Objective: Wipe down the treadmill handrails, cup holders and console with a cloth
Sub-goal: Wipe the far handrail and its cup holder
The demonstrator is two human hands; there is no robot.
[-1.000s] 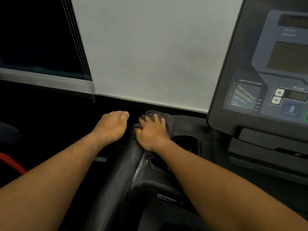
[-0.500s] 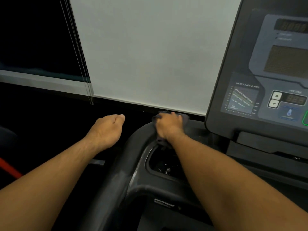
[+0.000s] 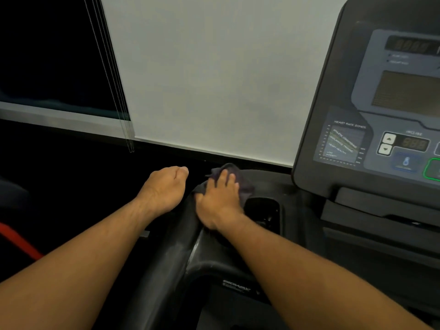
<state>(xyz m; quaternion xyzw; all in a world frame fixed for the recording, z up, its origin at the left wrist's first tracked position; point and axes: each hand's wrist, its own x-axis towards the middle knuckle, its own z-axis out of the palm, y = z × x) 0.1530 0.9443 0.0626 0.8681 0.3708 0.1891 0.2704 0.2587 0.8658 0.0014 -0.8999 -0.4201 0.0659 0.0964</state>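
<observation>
On the handrail (image 3: 171, 234), right hand (image 3: 219, 201) presses soft, light cloth (image 3: 246, 186) flat-fingered, best palmed mid-bunch; left hand (image 3: 164, 189) curled, empty.

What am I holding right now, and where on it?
Nothing is gripped: right hand presses flat on the middle of the dark cloth; left hand holds nothing.

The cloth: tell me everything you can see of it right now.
The cloth is dark grey-purple, soft-looking fabric, bunched and creased. It lies on the front bend of the black handrail, beside the cup holder. The right hand presses on it with straight fingers, hiding most of it; folds show beyond and right of the hand.
</observation>
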